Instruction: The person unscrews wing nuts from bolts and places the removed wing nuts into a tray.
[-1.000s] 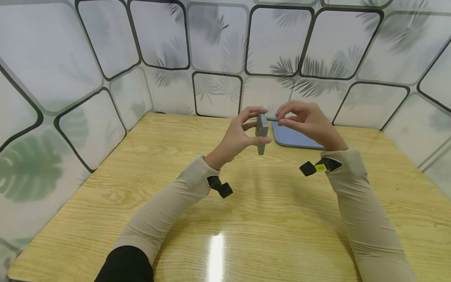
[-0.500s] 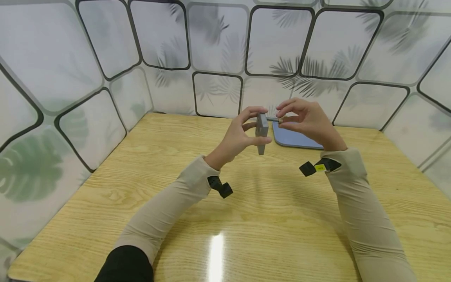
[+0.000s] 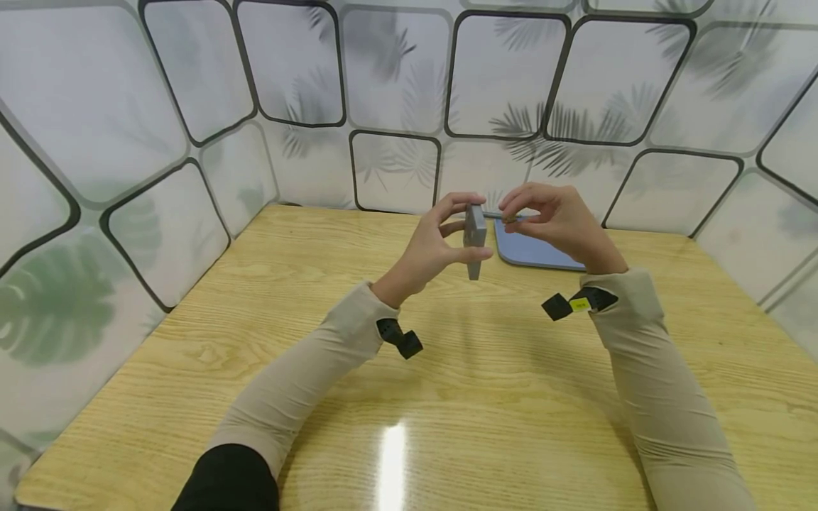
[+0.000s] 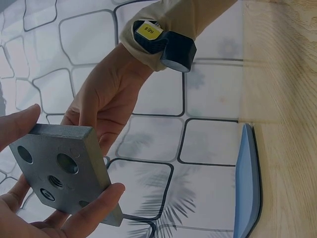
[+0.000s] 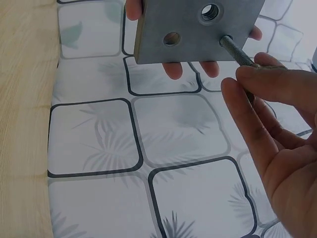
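My left hand [image 3: 418, 252] grips a grey metal plate [image 3: 475, 227] by its edges, thumb on one side and fingers on the other, above the table. Several round holes, some threaded, show on the plate's face in the left wrist view. A threaded bolt [image 5: 238, 52] sticks out of one hole on the side facing my right hand [image 3: 559, 223]. Thumb and fingertips of that hand pinch the bolt's outer end, which they mostly hide in the right wrist view. The bolt's tip is inside the plate [image 5: 190, 32].
Behind the hands, a blue tray [image 3: 533, 248] lies at the back of the wooden table [image 3: 319, 284], partly covered by the right hand. A patterned screen [image 3: 396, 85] stands along the table's back and sides. Each wrist carries a small black camera.
The right fingers were spread slightly off the bolt's end half a second ago and now close on it again. The left hand and plate stay still.
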Demonstrator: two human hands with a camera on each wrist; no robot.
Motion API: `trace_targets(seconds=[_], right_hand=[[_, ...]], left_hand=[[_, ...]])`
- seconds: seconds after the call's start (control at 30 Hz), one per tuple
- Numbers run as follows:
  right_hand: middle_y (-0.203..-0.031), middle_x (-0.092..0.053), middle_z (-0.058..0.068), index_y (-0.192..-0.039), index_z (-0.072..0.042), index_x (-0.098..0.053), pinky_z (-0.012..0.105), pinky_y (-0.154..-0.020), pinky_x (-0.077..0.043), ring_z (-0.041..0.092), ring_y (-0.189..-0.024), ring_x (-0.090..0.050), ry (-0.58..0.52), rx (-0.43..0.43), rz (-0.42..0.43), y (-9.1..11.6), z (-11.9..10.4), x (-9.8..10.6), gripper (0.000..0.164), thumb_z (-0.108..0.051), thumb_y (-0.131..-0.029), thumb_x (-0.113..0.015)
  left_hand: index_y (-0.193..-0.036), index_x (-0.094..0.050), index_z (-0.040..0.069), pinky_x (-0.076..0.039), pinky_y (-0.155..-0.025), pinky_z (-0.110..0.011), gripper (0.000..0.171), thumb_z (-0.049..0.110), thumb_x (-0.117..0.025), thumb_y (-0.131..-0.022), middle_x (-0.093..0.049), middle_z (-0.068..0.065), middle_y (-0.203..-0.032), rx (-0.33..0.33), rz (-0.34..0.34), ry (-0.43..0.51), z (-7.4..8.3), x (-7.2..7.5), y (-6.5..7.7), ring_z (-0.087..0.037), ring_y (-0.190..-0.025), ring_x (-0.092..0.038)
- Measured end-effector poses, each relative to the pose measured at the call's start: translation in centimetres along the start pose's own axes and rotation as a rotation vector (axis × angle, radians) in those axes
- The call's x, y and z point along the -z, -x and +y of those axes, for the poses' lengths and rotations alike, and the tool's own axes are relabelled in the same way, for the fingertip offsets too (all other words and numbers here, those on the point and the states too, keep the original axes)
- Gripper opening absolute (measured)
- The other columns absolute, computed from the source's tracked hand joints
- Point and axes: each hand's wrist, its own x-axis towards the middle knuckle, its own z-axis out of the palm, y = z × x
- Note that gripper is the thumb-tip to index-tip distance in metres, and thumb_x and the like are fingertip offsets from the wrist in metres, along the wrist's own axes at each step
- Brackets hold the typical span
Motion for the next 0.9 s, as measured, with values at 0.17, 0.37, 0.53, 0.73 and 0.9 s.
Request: trace_targets(seconds=[0.17,0.37,0.53,0.73,0.9], right_hand=[[-0.103,-0.062,0.008,-0.094,0.008,-0.066,0.019,-0.082,-0.055,0.012,-0.096,-0.059,-0.006,-0.009,-0.014,0.01,-0.01,0.17,0.011,0.008,-0.083,-0.065],[-0.103,-0.064,0.004,-0.098,0.010,-0.067,0.018,-0.083,-0.055,0.011,-0.092,-0.063,-0.023,-0.021,-0.008,-0.01,-0.07,0.38,0.014,0.001,-0.088,-0.061],[-0.102,-0.064,0.004,-0.097,0.009,-0.069,0.018,-0.075,-0.055,0.010,-0.090,-0.062,-0.022,-0.015,-0.003,-0.09,-0.02,0.35,0.014,0.002,-0.087,-0.061],[-0.101,-0.063,0.005,-0.097,0.009,-0.066,0.019,-0.076,-0.056,0.012,-0.091,-0.061,-0.067,-0.022,-0.001,-0.06,-0.13,0.19,0.014,0.006,-0.083,-0.065],[-0.106,-0.061,0.003,-0.098,0.008,-0.065,0.019,-0.078,-0.056,0.009,-0.096,-0.063,0.006,-0.112,0.054,0.04,-0.17,0.13,0.018,0.002,-0.082,-0.068]], left_hand=[[-0.136,-0.044,0.009,-0.054,-0.090,-0.034,0.063,-0.002,-0.071,-0.079,-0.039,-0.011,-0.140,0.000,0.001,-0.002,0.01,-0.05,-0.07,-0.031,-0.125,-0.047],[-0.136,-0.044,0.009,-0.055,-0.089,-0.035,0.063,-0.001,-0.071,-0.079,-0.039,-0.010,-0.140,-0.003,0.002,-0.005,0.04,0.00,-0.11,-0.032,-0.123,-0.049],[-0.135,-0.044,0.009,-0.054,-0.089,-0.035,0.063,-0.001,-0.071,-0.079,-0.040,-0.011,-0.139,-0.006,0.007,-0.008,0.05,0.05,-0.02,-0.032,-0.122,-0.050],[-0.136,-0.044,0.009,-0.053,-0.092,-0.035,0.063,-0.001,-0.071,-0.079,-0.040,-0.012,-0.139,-0.008,0.007,-0.010,0.04,0.07,-0.01,-0.032,-0.123,-0.050],[-0.136,-0.043,0.009,-0.053,-0.091,-0.036,0.063,-0.001,-0.070,-0.079,-0.040,-0.012,-0.140,0.000,0.001,-0.006,0.02,0.06,-0.02,-0.033,-0.123,-0.049]])
